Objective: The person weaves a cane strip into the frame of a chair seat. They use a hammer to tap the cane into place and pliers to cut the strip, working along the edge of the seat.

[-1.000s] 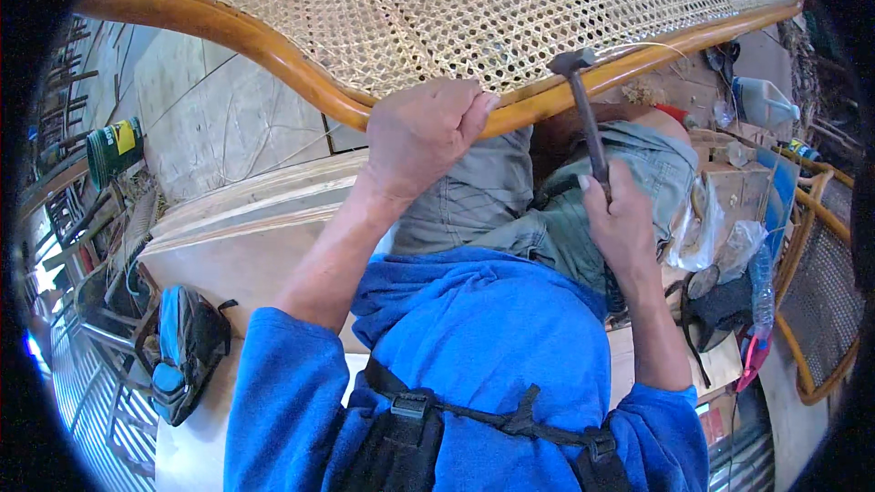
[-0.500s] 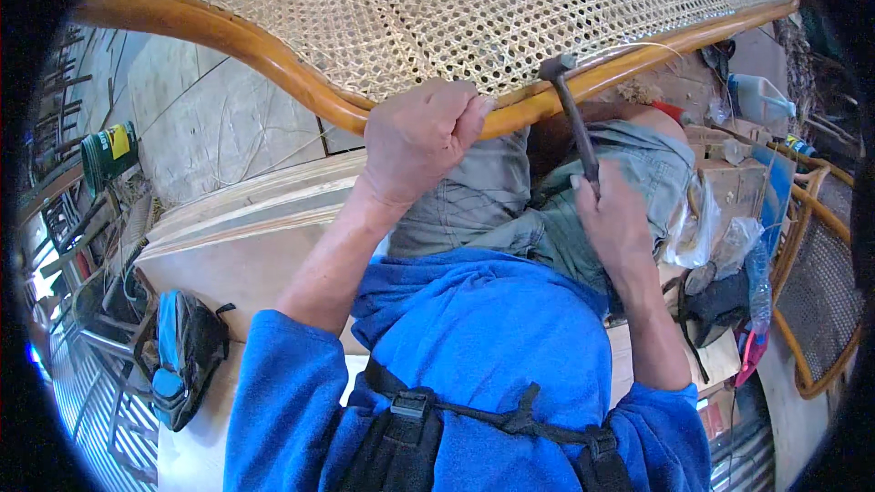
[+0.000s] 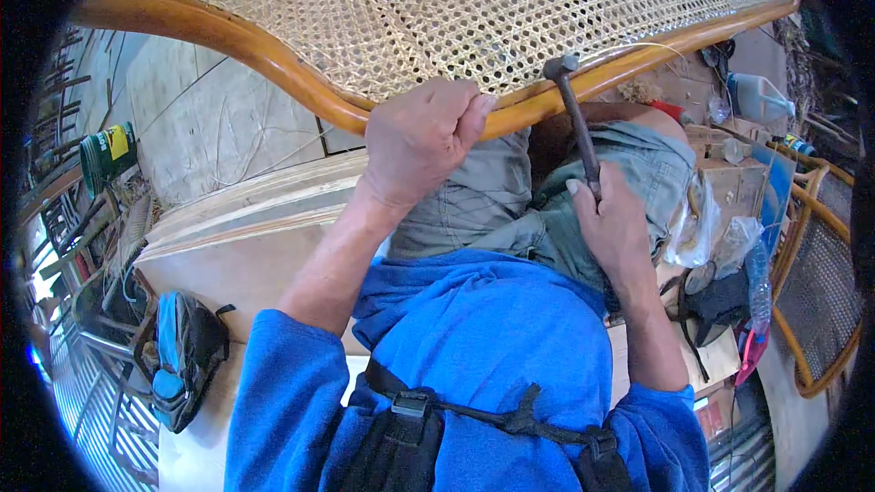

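A woven cane panel [image 3: 510, 9] with open holes spans the top of the view, edged by a curved, varnished orange-brown frame [image 3: 246, 46]. My left hand [image 3: 421, 141] is closed round the near rail of this frame, with the thumb on the right. Whatever lies under its fingers is hidden. In my right hand [image 3: 615, 219] is a hammer [image 3: 580, 123], gripped by its dark handle. The hammer's head is over the rail, right of my left hand; whether it touches cannot be told. A loose pale cane strand [image 3: 652, 45] curves along the rail at the right.
Stacked wooden boards [image 3: 246, 200] lie left of my legs. Beyond my left arm rests a black and blue backpack [image 3: 187, 360]. On the right are a white plastic jug [image 3: 759, 98], clear plastic bags [image 3: 736, 241] and another cane-panelled frame [image 3: 825, 264]. A green can [image 3: 108, 159] stands far left.
The hammer head has shifted slightly to the right, and my right hand, blurred before, now shows sharply. My left hand keeps its place on the rail.
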`<state>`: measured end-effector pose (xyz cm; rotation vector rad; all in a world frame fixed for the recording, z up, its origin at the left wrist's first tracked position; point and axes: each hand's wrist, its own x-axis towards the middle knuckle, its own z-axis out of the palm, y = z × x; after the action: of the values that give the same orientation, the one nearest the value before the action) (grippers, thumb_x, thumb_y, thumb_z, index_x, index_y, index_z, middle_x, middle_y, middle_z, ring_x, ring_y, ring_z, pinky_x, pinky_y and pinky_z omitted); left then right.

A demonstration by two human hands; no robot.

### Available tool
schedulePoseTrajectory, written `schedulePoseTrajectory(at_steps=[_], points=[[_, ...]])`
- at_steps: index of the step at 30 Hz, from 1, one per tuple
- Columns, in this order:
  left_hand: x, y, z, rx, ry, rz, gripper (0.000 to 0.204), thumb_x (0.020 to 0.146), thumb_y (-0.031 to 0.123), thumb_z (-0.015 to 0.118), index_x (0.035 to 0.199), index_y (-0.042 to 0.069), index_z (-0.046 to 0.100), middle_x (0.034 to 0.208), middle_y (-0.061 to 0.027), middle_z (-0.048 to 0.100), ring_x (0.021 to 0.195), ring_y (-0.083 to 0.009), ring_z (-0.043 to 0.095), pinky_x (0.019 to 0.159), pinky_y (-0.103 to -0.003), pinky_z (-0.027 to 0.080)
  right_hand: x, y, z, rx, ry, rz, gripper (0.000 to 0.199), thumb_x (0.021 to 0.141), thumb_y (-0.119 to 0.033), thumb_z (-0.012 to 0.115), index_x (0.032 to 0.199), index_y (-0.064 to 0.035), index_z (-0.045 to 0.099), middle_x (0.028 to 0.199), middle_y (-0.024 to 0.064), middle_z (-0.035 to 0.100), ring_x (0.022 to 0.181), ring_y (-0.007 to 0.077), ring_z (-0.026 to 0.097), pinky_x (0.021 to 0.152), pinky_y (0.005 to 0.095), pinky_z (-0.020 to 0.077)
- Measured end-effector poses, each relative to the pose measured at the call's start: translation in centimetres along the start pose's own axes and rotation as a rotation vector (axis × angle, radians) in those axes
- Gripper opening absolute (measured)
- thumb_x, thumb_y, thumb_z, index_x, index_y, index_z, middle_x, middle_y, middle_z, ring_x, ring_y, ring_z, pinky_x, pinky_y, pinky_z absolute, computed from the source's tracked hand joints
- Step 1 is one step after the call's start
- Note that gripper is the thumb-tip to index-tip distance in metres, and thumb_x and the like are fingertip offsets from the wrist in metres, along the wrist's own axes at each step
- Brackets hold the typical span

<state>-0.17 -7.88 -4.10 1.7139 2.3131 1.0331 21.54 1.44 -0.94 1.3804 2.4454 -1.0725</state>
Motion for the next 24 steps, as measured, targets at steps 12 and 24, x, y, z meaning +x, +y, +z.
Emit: schedulePoseTrajectory(at_steps=[12,24], points=[[0.2,-0.4,0.5,-0.006,0.096,-0.024,0.009,0.080,0.013,0.064,0.084,0.010,0.057,0.070,-0.0054,0.058,0.057,-0.0230,0.059,0.048,-0.033,0.047,0.1,0.4,-0.4,0.042,0.016,-0.044,0.022,0.088,-0.019,0.053,0.101,-0.0013,0.050,0.074,0.0227,0.056,0.069,0.0422,0.056,0.060,0.0454,0.0430],[0.2,0.2,0.0,-0.065,0.030,-0.107,0.007,0.081,0.010,0.062,0.086,0.007,0.060,0.073,-0.0093,0.060,0.062,-0.0247,0.060,0.055,-0.033,0.047,-0.2,0.2,-0.2,0.039,0.010,-0.024,0.021,0.088,-0.021,0.053,0.094,-0.0014,0.048,0.072,0.0234,0.056,0.068,0.0433,0.056,0.059,0.0475,0.0417]])
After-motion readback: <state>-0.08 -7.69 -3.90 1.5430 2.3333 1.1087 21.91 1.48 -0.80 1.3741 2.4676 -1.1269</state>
